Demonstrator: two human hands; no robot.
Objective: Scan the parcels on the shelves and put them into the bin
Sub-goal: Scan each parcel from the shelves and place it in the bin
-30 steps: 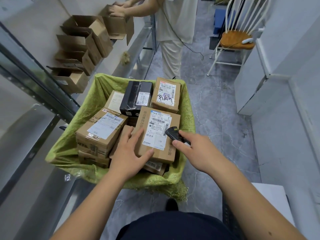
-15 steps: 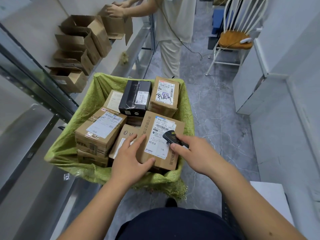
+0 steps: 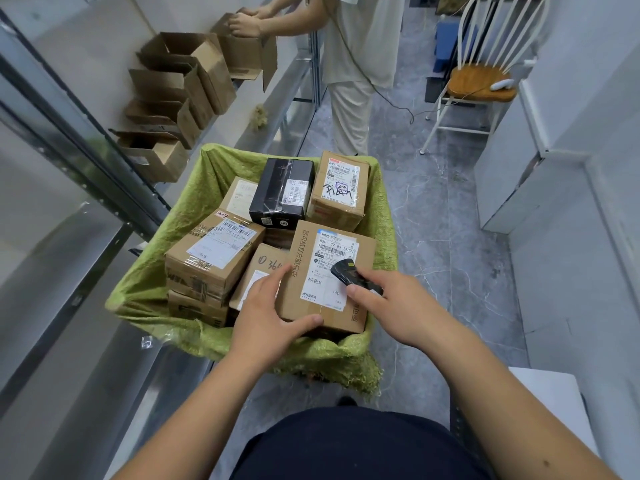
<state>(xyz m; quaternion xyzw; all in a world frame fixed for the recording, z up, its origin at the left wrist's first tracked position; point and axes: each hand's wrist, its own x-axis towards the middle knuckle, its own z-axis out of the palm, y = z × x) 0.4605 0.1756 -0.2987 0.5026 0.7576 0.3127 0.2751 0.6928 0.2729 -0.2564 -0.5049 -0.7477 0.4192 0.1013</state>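
Left hand [image 3: 268, 315] on bin's [image 3: 194, 188] nearest parcel [image 3: 311, 292], right hand [image 3: 398, 306] seemingly around scanner [image 3: 344, 270].

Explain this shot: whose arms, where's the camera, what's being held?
One camera, worn on a person's head, looking down and forward; the arms are the wearer's own. The left hand grips the near corner of a brown parcel lying on other parcels in the bin, which is lined with green fabric. The right hand holds a small black scanner over that parcel's white label. A black parcel sits further back. Opened cartons stand on the shelf, where another person works.
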